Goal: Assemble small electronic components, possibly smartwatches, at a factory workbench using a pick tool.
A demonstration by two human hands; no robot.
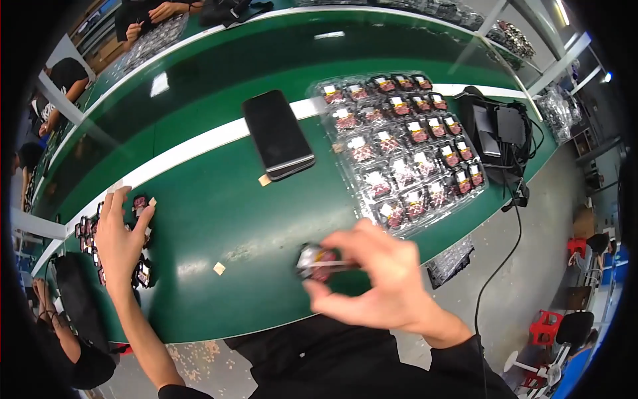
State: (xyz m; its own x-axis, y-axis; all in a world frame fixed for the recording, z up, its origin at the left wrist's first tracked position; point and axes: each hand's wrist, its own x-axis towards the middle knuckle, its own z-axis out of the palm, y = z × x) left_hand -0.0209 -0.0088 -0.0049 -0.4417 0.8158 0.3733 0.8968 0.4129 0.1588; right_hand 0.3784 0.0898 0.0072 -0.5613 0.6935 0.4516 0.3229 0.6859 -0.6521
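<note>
My right hand (pixel 382 279) pinches a small black part with a red, coil-like face (pixel 316 263) between thumb and fingers, over the near middle of the green table. Motion blurs the part, and a thin pale strip shows beside it. On the left, my left hand (pixel 119 243) has its fingers spread over a cluster of similar small parts (pixel 143 272), hiding some of them. A small tan square (pixel 152 201) is at its thumb tip, next to another such part (pixel 139 203). Whether the thumb touches that square I cannot tell.
A clear plastic tray (pixel 345 174) with rows of these parts fills the table's right. Beyond lie a dark phone (pixel 278 133) and a black bag with a cable (pixel 498 130). Tan squares (pixel 219 268) dot the table (pixel 199 299). Other people sit at the far left.
</note>
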